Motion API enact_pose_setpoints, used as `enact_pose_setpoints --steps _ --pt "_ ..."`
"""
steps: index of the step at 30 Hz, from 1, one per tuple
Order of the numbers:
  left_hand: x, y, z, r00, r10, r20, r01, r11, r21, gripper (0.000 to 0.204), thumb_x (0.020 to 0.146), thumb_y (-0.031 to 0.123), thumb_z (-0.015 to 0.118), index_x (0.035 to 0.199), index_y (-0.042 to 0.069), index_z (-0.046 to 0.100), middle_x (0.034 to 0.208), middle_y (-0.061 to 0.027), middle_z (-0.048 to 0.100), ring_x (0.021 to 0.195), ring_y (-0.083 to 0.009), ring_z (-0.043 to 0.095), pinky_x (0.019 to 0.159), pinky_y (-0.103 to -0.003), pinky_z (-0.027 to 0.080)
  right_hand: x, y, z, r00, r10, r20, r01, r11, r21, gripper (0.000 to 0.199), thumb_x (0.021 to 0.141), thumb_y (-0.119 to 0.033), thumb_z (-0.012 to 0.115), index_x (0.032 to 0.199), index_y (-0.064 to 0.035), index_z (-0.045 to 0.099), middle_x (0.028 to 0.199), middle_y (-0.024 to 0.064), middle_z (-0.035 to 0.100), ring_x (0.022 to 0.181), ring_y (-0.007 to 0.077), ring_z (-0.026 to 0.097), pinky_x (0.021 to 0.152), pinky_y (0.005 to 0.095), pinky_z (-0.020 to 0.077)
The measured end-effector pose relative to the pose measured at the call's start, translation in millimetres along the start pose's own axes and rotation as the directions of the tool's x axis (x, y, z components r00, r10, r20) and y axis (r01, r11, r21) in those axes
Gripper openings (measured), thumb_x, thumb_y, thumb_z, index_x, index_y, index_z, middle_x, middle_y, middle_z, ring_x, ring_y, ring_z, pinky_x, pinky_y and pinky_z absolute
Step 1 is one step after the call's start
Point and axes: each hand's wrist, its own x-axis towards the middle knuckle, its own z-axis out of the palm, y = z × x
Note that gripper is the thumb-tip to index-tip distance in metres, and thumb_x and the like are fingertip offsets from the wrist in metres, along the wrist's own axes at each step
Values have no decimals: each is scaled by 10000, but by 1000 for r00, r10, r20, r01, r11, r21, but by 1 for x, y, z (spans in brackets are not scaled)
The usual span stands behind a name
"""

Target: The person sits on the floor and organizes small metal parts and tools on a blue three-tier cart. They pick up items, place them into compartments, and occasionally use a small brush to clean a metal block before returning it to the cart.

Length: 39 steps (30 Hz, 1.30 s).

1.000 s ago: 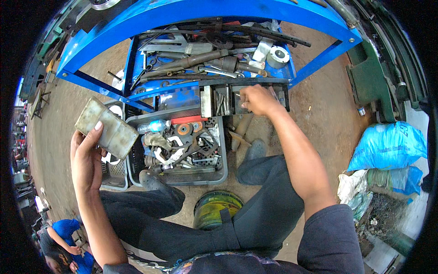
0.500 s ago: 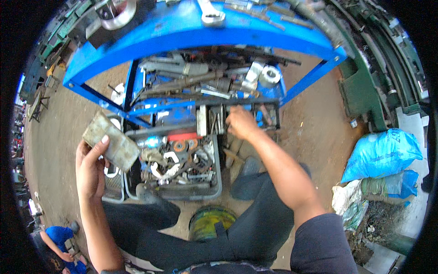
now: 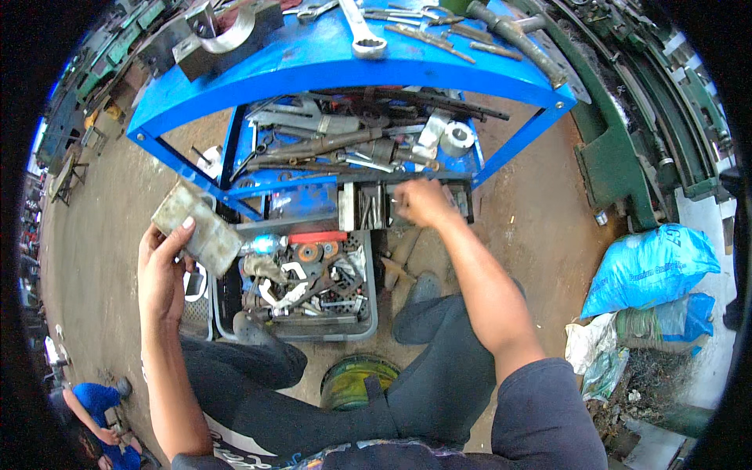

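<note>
A scuffed, pale rectangular box (image 3: 197,229), flat and stained, is gripped in my left hand (image 3: 162,262), thumb across its face. It is held up left of the drawer. My right hand (image 3: 427,204) reaches into a dark open drawer (image 3: 468,205) at the front of the blue cart. Its fingers point down and are blurred, so what they touch is hidden. Beside them in the drawer several slim metal rods or bits (image 3: 373,207) stand in a compartment, next to a pale box-like strip (image 3: 347,206).
A grey crate (image 3: 368,329) of mixed parts sits between my feet. Wrenches and bars fill the shelf of the blue cart (image 3: 352,84); a large wrench (image 3: 366,39) lies on top. Blue sacks (image 3: 654,262) stand at right, near a green machine (image 3: 619,172). Another person (image 3: 98,415) works at lower left.
My right hand has shifted slightly right within the drawer. The pale box stays in my left hand, tilted a little differently. The whole view has moved a little.
</note>
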Motion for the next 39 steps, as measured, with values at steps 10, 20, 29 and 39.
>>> enact_pose_setpoints --steps 10,20,29,39 --pt "0 3 8 1000 -4 7 4 1000 2 386 924 231 758 1225 23 636 1010 -3 664 756 -53 545 588 -209 385 1 52 -17 954 270 126 -294 781 551 186 785 -102 778 957 -33 774 921 171 778 885 290 762 832 382 592" --pt "-1 3 13 1000 -6 18 5 1000 23 389 925 228 756 1232 18 639 1036 -11 687 794 -50 573 593 -205 389 -2 1 -11 942 331 -57 -331 944 16 138 813 -92 729 930 -122 797 952 202 757 938 385 734 849 477 585" --pt "-6 6 8 1000 12 17 -12 1000 4 386 922 216 758 1227 13 637 1031 -6 691 772 -41 585 579 -195 394 0 -16 -8 950 296 102 -283 951 -125 176 833 -227 794 932 -81 796 938 203 757 944 389 738 857 482 592" --pt "-5 4 8 1000 -5 5 5 1000 4 392 917 228 769 1226 24 639 1044 -17 694 776 -42 592 584 -193 396 -3 -21 10 973 188 132 -179 981 -77 352 855 -240 810 1096 -4 708 1163 235 717 1065 423 703 892 501 584"
